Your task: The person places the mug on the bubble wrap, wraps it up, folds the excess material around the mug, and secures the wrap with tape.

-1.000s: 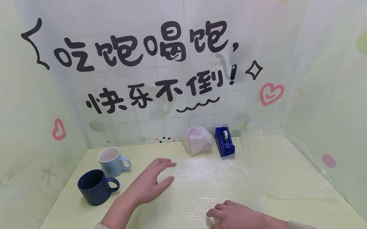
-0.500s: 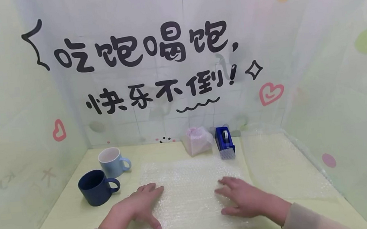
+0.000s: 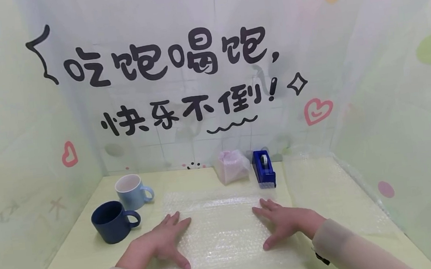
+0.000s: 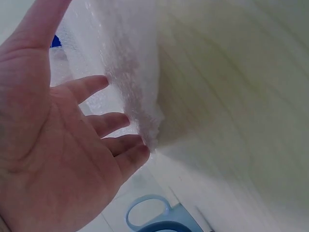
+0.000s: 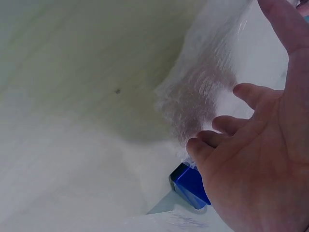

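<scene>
While only wrist views show palms, both hands — fingers spread — touch bubble wrap.

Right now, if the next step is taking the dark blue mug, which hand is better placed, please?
The left hand, I would judge: it is close to the dark blue mug, whose handle points towards it. The right hand is farther, across the bubble wrap.

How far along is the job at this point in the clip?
Looks done: a pinkish bundle at the back, apparently already wrapped. In hand: the left hand and right hand, fingers spread, touch opposite sides of the bubble wrap sheet. Seemingly left: the dark blue mug and light blue mug stand unwrapped, and the tape dispenser stands unheld.
</scene>
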Demonstrator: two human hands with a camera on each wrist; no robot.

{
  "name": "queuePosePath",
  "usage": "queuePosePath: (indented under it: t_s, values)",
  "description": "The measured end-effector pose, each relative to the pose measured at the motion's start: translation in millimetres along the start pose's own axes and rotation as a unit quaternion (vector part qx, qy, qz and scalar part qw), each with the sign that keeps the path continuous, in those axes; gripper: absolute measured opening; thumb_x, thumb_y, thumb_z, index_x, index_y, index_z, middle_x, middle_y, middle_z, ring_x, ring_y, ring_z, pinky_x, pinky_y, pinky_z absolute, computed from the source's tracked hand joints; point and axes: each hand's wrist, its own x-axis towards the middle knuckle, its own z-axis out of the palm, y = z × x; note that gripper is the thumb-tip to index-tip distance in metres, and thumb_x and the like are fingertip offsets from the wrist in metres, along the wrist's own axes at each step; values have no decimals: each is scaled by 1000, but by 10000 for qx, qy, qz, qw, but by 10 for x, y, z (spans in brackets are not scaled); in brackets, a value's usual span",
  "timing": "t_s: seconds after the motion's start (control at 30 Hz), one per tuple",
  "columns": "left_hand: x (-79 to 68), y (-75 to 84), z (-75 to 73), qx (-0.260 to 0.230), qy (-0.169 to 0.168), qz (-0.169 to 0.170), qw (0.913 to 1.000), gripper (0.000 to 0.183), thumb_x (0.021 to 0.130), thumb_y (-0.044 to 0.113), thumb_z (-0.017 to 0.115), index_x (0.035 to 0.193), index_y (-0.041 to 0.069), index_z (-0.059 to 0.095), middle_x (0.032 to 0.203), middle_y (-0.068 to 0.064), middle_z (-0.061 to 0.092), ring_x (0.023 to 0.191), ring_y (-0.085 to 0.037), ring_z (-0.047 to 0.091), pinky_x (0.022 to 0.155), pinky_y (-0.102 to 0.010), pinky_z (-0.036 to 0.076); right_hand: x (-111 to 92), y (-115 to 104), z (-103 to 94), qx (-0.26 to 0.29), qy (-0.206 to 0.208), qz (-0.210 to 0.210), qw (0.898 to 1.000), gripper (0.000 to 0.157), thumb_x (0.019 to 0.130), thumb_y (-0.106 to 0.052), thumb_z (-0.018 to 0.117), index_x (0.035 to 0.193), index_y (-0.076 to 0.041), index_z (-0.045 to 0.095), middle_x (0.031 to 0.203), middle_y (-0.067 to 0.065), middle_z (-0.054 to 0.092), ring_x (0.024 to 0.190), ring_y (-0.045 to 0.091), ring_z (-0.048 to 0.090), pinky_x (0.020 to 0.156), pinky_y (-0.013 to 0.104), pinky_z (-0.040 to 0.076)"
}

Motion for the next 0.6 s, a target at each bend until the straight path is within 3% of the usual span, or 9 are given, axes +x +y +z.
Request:
queuePosePath:
  t_s: [0.17,0.6]
  values:
    - [35,5,-19,13,-87,-107,9999,127,65,48,105,170,14,41,181,-30,17,167,-58,10,127,-83,19,69,12,-23,70,-25,132,9999,119,80,-55,94,175,-22,29,185,17,11,171,45,9,130,75,23]
    - [10,-60,-8,-105,31,95,9999,130,65,48,105,170,9,39,180,-33,14,166,-61,8,128,-82,16,74,-28,-2,329,64,151,9993,119,78,-50,97,174,-21,32,185,17,10,171,45,7,130,77,21]
